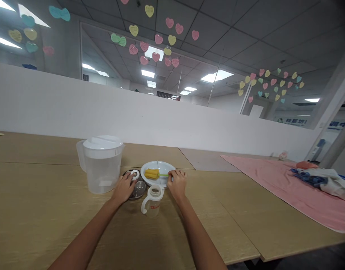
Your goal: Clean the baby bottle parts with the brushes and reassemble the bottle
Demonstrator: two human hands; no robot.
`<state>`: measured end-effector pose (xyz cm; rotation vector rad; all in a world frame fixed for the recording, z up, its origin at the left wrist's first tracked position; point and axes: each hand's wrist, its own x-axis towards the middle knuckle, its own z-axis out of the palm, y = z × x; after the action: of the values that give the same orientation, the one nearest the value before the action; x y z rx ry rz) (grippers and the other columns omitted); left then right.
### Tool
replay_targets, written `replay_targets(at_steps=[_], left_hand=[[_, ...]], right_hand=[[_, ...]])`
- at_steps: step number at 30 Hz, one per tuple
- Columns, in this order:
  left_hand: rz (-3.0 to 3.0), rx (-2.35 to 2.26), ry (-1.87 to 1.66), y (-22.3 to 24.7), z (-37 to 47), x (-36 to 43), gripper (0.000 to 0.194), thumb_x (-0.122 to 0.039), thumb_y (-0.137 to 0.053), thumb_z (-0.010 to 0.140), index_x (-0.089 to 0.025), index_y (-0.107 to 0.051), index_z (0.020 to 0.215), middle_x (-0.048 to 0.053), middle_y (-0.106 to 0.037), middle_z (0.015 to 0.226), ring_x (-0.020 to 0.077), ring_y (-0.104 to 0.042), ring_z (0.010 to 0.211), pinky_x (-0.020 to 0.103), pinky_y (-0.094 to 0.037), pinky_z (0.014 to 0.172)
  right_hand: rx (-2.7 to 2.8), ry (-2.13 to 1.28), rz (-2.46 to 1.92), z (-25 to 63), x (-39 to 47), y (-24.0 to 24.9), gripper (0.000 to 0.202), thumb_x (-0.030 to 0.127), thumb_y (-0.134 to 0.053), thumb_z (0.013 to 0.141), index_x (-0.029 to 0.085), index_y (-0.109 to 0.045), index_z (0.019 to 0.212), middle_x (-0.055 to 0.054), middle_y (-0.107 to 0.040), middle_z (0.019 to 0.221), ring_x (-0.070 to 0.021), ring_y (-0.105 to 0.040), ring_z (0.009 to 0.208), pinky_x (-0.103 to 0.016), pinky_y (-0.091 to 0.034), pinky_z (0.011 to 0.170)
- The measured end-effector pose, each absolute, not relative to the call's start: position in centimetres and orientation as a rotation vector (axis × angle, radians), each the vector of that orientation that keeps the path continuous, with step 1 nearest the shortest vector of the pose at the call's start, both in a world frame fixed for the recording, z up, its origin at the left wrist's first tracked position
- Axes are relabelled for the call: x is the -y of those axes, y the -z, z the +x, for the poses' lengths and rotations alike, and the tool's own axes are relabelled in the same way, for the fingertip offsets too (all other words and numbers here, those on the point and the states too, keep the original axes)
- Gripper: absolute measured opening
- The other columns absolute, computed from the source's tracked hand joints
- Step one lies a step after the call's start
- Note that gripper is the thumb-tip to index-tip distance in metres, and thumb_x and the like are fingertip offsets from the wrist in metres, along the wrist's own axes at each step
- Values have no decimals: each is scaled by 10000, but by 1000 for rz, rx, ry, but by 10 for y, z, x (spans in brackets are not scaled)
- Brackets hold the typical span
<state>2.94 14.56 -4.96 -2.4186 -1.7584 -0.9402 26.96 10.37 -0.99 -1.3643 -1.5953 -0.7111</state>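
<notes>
My left hand (125,188) is closed at a white ring-shaped lid (135,174), above a round dark metal tray (142,192). A small metal dish (139,189) sits in that tray, partly covered by my fingers. In a pinch, my right hand (178,184) holds a thin yellow-green stick (163,174) at the right side of a divided white plate (158,164). The stick's other end meets yellow pieces (151,173) lying on the plate; their kind is unclear. Between my hands stands a clear bottle (153,205) with a white collar and handle, its mouth uncovered.
A large translucent pitcher (103,165) with a white lid stands left of the tray. At the right, a pink cloth (273,180) covers part of the wooden table (48,210), with crumpled blue and white fabric (324,180) on it. A low white partition (161,123) runs behind.
</notes>
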Motion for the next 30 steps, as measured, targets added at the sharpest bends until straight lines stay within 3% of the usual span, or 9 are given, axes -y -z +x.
replay_targets(at_steps=[8, 15, 22, 30], left_hand=[[-2371, 1792, 992, 51, 31, -144, 433, -379, -354, 897, -138, -523, 1214, 127, -529, 1250, 240, -472, 1148, 381, -331, 1006], [-2403, 1757, 1027, 48, 31, -143, 465, -381, -330, 901, -72, -497, 1205, 158, -535, 1240, 249, -484, 1124, 380, -341, 993], [-2363, 1848, 1026, 48, 32, -141, 485, -413, -322, 899, -97, -500, 1221, 149, -553, 1173, 253, -495, 1091, 383, -360, 970], [-2296, 1495, 1711, 20, 40, -108, 420, -378, -253, 922, -153, -558, 1103, 100, -596, 1065, 215, -526, 1025, 373, -396, 935]], right_hand=[[1602, 750, -1366, 270, -105, 10, 172, 49, -519, 706, 186, -624, 704, -12, -592, 696, -156, -458, 728, -288, -256, 700], [1598, 734, -1362, 270, -104, 9, 171, 48, -521, 710, 187, -619, 701, -12, -610, 697, -157, -465, 716, -291, -249, 692], [1586, 714, -1348, 269, -104, 8, 171, 43, -529, 698, 187, -620, 688, -6, -619, 684, -159, -469, 718, -293, -255, 698], [1525, 719, -1375, 267, -99, 5, 179, 54, -511, 755, 185, -633, 754, -18, -626, 738, -163, -470, 744, -292, -262, 707]])
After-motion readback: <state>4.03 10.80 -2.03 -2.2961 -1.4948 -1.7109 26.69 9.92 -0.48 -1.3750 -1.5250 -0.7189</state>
